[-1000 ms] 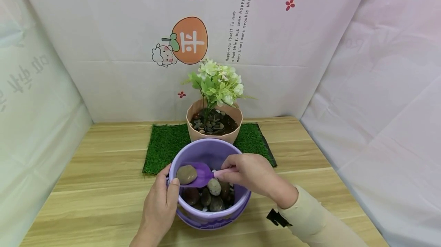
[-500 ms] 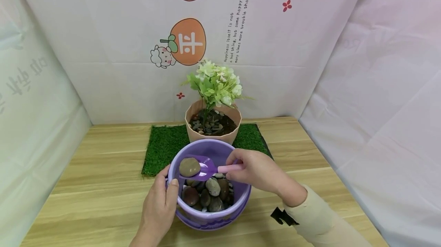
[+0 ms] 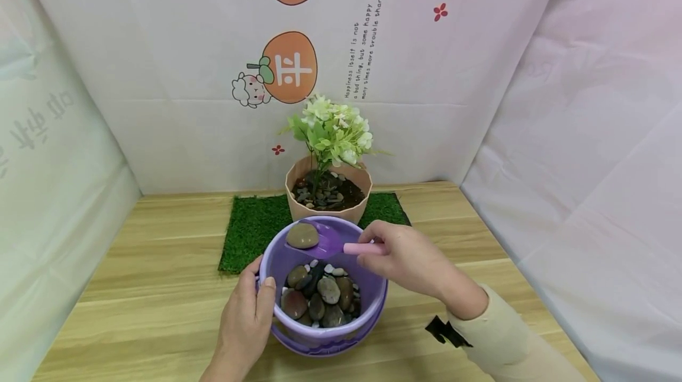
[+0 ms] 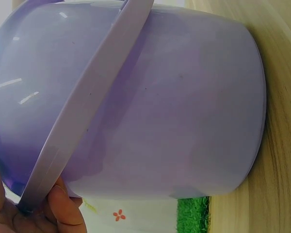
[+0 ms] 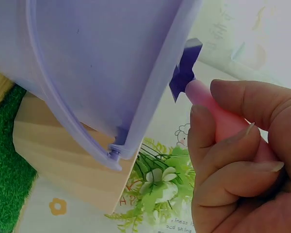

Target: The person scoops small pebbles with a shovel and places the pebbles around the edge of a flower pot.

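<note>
My right hand (image 3: 407,257) grips the pink handle of a small purple shovel (image 3: 331,242), its fingers curled round it in the right wrist view. One large tan stone (image 3: 302,236) lies on the blade, over the far part of a purple bucket (image 3: 377,305). Inside the bucket, several stones (image 3: 328,290) of grey, brown and white lie heaped at the bottom. My left hand (image 3: 246,311) holds the bucket's left rim, thumb over the edge and fingers outside. In the left wrist view its fingers are beside the end of the bucket's handle (image 4: 87,97).
Just behind the bucket stands a peach flowerpot (image 3: 330,213) with white-green flowers (image 3: 335,130), dark soil and pebbles. It rests on a green turf mat (image 3: 250,234). Wooden table (image 3: 160,287) surrounds these, with white printed cloth (image 3: 186,74) behind and at both sides.
My right hand has lifted the shovel with the tan stone and moved it away from me, up toward the bucket's far rim. The left hand stays on the rim.
</note>
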`<state>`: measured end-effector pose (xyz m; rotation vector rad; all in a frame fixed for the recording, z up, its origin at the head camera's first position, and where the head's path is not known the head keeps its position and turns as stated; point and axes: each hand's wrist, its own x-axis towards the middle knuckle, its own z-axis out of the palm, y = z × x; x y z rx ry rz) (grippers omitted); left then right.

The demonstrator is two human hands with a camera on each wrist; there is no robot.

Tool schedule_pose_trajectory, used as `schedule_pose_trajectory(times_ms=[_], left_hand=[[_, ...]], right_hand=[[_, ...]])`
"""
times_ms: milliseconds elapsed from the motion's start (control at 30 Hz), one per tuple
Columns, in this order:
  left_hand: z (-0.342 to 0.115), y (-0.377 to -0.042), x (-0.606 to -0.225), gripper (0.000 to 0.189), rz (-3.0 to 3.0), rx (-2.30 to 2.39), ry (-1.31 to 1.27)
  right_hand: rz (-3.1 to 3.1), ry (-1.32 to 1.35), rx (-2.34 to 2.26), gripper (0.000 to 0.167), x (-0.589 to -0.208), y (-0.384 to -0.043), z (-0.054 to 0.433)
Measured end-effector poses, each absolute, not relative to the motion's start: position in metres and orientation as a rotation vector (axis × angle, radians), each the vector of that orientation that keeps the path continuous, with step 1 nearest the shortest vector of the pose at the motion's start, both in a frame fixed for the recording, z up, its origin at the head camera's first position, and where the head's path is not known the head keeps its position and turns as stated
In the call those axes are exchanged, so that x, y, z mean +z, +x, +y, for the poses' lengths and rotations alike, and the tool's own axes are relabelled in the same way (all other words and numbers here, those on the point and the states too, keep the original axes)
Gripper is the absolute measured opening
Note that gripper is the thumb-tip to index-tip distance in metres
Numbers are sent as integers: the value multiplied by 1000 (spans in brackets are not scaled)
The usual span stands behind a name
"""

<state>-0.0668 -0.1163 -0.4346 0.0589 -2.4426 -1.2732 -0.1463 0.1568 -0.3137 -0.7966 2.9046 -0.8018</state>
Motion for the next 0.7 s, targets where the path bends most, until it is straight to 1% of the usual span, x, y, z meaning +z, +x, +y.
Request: schedule_pose_trajectory(times_ms=[200, 467, 700], left_hand=[[-117, -66, -434, 46, -2448, -1279, 59], [-117, -66, -434, 46, -2447, -1273, 58], [-117, -65, -434, 47, -2446, -1277, 59]], right_hand=[[3005, -810, -740, 15, -312, -145, 157], [3131, -934, -686, 15, -312, -149, 159], [3211, -968, -674, 16, -311, -154, 159]])
